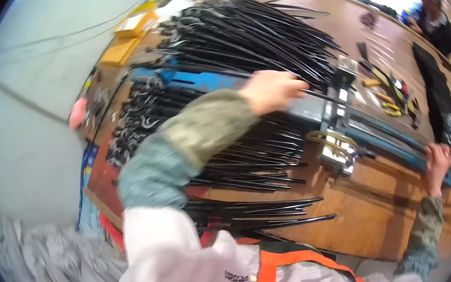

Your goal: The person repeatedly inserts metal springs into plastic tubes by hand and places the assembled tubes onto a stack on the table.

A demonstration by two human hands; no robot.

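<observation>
Evidently, the work at this moment wants both hands level along one line; the left hand (276, 90) has its fingers closed on a thin black rod (317, 94), which runs above the blue rail (197, 80) past a metal clamp (345, 68) towards the right hand (440, 165); the right fingers curl at the rail's end, near the counter's right edge, though I cannot tell whether they grip the rod or the rail; to do this well, I would judge, keep the rod parallel to the rail, hold it lightly enough not to bend it, and keep the fingers clear of the clamp; the rail crosses the brown counter (385, 208) slantwise, from near its far left corner to its right edge; one pile of hooked rods (244, 28) spreads towards the far edge, another stack (264, 147) towards the near left; yellow-handled pliers (387, 104) and a black bundle (435, 94) lie nearer the right edge, yellow boxes (135, 29) at the far left corner; beyond, a pale wall (48, 108) rises on the left, grey cloth (60, 274) heaps below it, and another person (434, 25) is past the far right corner.
</observation>
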